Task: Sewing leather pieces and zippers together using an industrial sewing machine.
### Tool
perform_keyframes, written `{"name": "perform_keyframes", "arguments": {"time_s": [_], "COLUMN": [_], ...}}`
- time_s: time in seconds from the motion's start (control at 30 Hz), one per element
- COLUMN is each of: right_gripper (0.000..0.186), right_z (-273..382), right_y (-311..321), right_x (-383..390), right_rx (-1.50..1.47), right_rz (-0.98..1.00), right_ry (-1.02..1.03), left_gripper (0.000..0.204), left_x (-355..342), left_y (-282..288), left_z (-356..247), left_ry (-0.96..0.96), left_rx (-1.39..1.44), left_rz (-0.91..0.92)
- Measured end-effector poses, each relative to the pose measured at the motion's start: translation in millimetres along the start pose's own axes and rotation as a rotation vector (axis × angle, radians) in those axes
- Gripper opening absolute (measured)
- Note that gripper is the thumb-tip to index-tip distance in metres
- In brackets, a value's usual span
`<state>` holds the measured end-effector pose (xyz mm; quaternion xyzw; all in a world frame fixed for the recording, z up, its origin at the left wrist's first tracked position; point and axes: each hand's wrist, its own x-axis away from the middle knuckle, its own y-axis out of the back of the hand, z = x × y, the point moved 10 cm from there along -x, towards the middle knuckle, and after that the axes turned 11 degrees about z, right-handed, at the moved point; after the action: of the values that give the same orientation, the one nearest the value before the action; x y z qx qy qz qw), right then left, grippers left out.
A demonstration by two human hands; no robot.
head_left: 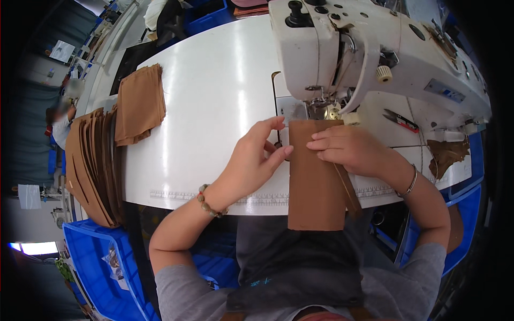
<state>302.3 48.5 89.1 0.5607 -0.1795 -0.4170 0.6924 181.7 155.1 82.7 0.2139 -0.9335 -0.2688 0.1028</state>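
Observation:
A brown rectangular panel (315,198) lies below the needle area of a white sewing machine (294,64), its lower end past the table edge. My right hand (348,152) lies on it with fingers stretched, thumb hidden; a narrow folded brown strip (348,195) extends from beneath it. My left hand (254,155) is open at the panel's left edge, fingers curved and apart, thumb tip near or on that edge. Brown pieces lie at the left in a flat stack (139,101) and a larger curved pile (88,166).
Red-and-black thread snips (400,121) and brown scraps (447,152) lie right on the white table (203,96). Blue bins stand lower left (96,251), at right (466,224) and behind the table (206,16). A co-worker (61,128) is at far left.

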Motion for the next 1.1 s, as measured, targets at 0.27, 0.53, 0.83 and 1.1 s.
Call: {"name": "perform_keyframes", "arguments": {"time_s": [0.27, 0.53, 0.83, 1.1], "right_gripper": [0.019, 0.026, 0.024, 0.038], "right_z": [2.7, -0.8, -9.1, 1.4], "right_y": [-0.5, 0.0, 1.7, 16.2], "right_x": [0.9, 1.5, 0.8, 6.1], "right_rx": [0.136, 0.169, 0.186, 0.423], "right_rz": [-0.152, -0.126, -0.076, -0.252], "right_ry": [-0.105, -0.115, -0.154, -0.159], "left_gripper": [0.029, 0.015, 0.051, 0.057], "left_x": [-57.2, -42.3, -22.9, -17.8], "left_y": [-8.6, -8.1, -35.1, -49.2], "left_z": [2.0, 7.6, -40.8, -41.9], "left_ry": [0.082, 0.064, -0.351, -0.343], "left_rx": [-0.398, -0.103, -0.694, -0.917], "left_rz": [0.152, 0.199, 0.006, 0.003]}}
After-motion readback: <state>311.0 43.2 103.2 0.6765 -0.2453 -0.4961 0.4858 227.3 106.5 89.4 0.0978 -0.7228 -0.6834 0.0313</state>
